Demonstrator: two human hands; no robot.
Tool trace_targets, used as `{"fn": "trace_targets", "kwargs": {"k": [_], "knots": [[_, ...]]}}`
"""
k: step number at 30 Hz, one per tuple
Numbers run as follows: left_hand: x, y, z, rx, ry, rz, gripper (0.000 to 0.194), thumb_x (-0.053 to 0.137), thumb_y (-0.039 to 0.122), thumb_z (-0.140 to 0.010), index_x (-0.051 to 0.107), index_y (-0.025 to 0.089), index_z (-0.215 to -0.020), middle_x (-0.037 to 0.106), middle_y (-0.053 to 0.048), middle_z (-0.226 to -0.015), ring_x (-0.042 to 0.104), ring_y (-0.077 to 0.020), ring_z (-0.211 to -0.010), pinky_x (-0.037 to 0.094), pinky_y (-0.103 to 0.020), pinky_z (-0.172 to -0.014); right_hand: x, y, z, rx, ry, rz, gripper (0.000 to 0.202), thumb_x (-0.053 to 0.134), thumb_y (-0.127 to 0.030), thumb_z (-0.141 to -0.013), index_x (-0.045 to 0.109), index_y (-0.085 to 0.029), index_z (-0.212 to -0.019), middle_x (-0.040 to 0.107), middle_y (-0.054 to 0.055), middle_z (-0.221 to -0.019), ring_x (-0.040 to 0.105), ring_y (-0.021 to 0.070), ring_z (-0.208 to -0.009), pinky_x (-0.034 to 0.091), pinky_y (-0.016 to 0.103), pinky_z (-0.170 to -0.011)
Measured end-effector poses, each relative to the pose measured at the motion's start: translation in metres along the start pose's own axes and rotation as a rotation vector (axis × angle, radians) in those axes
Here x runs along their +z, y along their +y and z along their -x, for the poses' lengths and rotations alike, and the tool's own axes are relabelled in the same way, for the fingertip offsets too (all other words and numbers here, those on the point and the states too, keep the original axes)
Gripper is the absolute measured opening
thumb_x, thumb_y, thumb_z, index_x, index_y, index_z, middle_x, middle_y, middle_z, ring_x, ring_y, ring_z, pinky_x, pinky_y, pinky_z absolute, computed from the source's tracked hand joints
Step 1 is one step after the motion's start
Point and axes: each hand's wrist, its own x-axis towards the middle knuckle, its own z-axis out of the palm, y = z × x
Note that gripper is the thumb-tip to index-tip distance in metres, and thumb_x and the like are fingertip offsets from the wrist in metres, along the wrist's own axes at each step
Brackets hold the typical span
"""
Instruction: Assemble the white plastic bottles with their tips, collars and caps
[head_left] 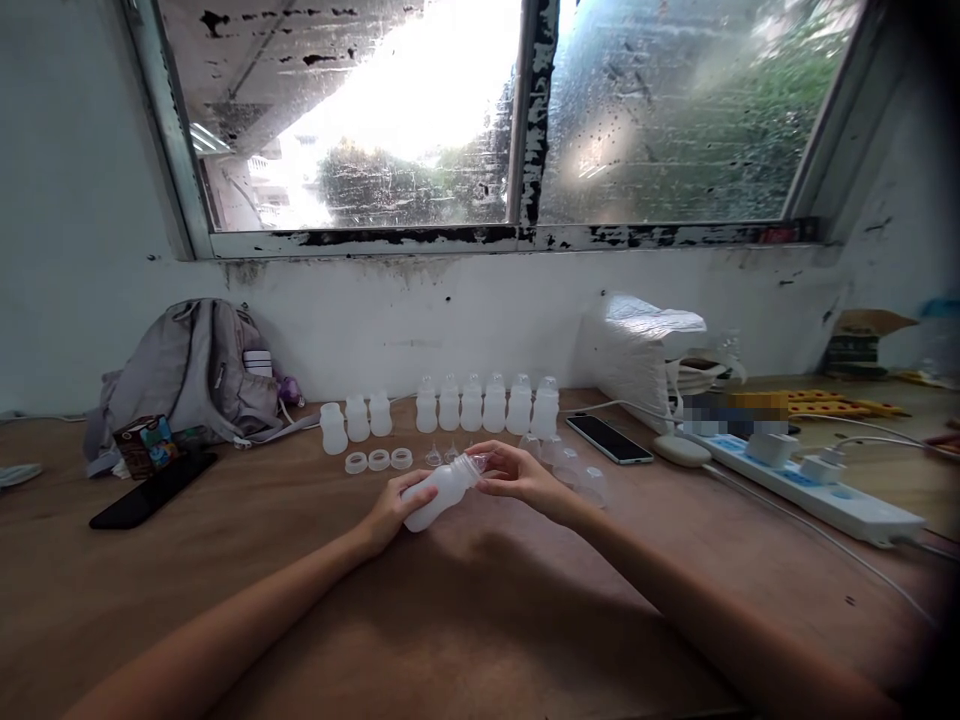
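Nearest the camera: two bare forearms (262,600) (660,590), angled in over the brown surface (450,640). Left hand (391,512) grips a frosted bottle (433,502) round its body; the bottle is tilted, neck up toward the right hand (525,478). Right hand's fingertips are closed on a clear teat (480,462) at the bottle's mouth; cannot tell if it is seated. Bottle is held at the middle, in front of the small parts.

Behind: three white rings (379,459), loose teats (433,456), three bottles without tops (334,430), and a row of six topped bottles (471,405). Clear caps (592,486) sit beside the right hand, phone (609,438) beyond.

Risks, my judgement: soft teat could fold or go in crooked if pushed off-centre, the tilt making that likelier. Smooth bottle could twist or slip if the left grip is loose. Right wrist dropping or swinging outward could knock the caps. Pushing the bottle forward could scatter teats and rings; a harder bump could topple the upright bottles.
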Motion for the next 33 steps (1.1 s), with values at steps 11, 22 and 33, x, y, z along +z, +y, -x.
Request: {"fn": "trace_targets", "kwargs": {"k": [11,22,33], "knots": [[-0.002,-0.005,-0.001,-0.041,0.008,0.002,0.036,0.057,0.038,-0.071,0.063,0.011,-0.094,0.061,-0.006,-0.083,0.053,-0.0157,-0.072,0.037,-0.021,-0.06,-0.011,0.006,0.0,0.012,-0.016,0.171,0.033,0.058,-0.039,-0.072,0.056,-0.018,-0.099,0.058,0.003,-0.079,0.053,0.0113,-0.064,0.044,0.023,-0.054],[-0.002,-0.003,-0.001,-0.093,-0.011,0.031,0.036,0.057,0.038,-0.07,0.062,0.01,-0.093,0.062,-0.006,-0.081,0.053,-0.0156,-0.069,0.037,-0.021,-0.057,-0.009,0.009,0.001,0.017,0.036,0.183,0.033,0.06,-0.041,-0.069,0.055,-0.015,-0.089,0.057,0.001,-0.07,0.051,0.0085,-0.054,0.043,0.021,-0.048],[-0.002,0.0,0.001,-0.082,-0.035,-0.059,0.037,0.057,0.039,-0.069,0.064,0.011,-0.092,0.062,-0.006,-0.081,0.053,-0.0168,-0.071,0.037,-0.022,-0.058,-0.013,-0.002,0.006,0.13,-0.112,0.315,0.033,0.051,-0.046,-0.075,0.051,-0.016,-0.087,0.057,0.001,-0.066,0.049,0.0073,-0.045,0.032,0.016,-0.034]]}}
